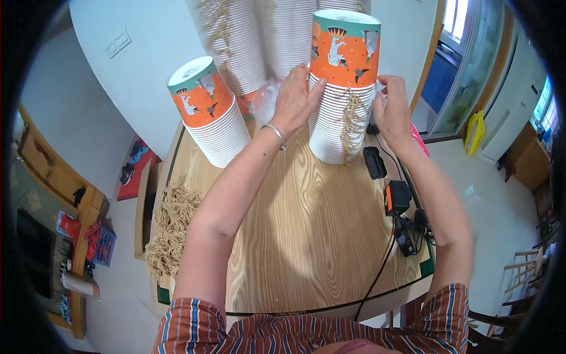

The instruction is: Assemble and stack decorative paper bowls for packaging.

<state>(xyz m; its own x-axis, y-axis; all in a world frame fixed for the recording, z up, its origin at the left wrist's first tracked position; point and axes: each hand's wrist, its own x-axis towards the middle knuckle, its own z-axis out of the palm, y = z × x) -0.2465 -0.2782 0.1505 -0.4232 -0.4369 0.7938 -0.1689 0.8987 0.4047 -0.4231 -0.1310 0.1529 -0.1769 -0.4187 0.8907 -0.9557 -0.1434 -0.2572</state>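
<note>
Centrally, btw both hands, I see a tall stack of paper cups (343,88), top cup orange w/ teal rim, standing upright on the wooden table (306,236). Left hand (295,97): fingers spread flat, pressed on the stack's left side. Right hand (392,109): fingers against the stack's right side, at the jute twine (352,127) hanging down its front; whether it pinches the twine I cannot tell. Left of left hand: second cup stack (211,118), tilted. Below left forearm: heap of twine loops (171,227). Below right hand: black chargers (396,197) w/ cables.
</note>
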